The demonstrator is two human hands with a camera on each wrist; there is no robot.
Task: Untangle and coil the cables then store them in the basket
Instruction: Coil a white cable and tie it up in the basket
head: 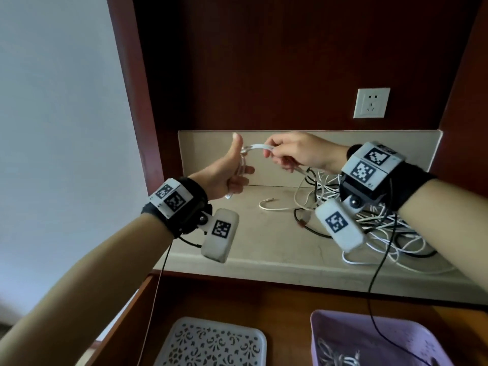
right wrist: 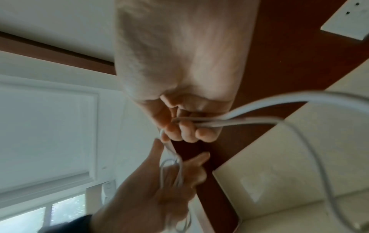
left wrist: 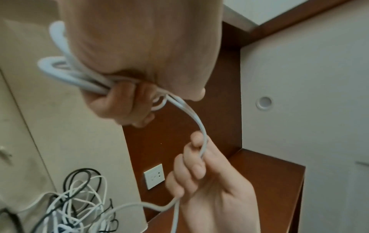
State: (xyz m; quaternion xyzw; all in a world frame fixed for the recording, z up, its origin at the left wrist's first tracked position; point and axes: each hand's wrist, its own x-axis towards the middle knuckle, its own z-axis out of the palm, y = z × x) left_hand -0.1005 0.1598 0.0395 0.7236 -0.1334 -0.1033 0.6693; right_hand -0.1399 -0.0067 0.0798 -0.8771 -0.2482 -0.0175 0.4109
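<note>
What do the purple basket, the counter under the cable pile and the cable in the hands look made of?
Purple basket: likely moulded plastic, smooth matte walls. Counter: pale stone or a stone-look slab, faintly speckled with a rounded front edge. Cable: white rubbery plastic sheath, bending softly between both hands.

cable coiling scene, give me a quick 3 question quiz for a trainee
1. True or false: the left hand holds several loops of a white cable.
2. Which hand feeds the cable toward the coil? A) the right hand B) neither, it lies loose on the counter
3. Fill in: the purple basket sits below the counter, which carries a ______ of black and white cables.

Key: 1 true. 2 A. 3 tangle.
</note>
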